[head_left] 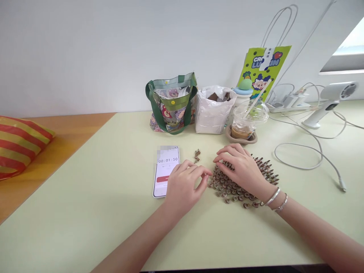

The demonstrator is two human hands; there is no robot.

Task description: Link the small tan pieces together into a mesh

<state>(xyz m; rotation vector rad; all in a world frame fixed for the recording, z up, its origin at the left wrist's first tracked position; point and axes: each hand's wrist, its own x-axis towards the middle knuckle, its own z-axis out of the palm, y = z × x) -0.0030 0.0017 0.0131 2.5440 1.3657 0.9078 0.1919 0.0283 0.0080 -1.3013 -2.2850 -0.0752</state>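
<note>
Small pieces (226,182) are heaped beneath the right hand (241,165), fingers loosely parted, and right of the left hand (186,182), seemingly pinched

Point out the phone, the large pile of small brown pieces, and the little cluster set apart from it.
Phone (165,169): head view, on its lit screen.
Large pile (226,184): head view, on its uncovered left part.
Little cluster (196,155): head view, on its middle.

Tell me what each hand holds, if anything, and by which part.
It cannot be told: the left hand is at the edge of the small brown pieces, the right hand over them; no clear grip shows.
</note>
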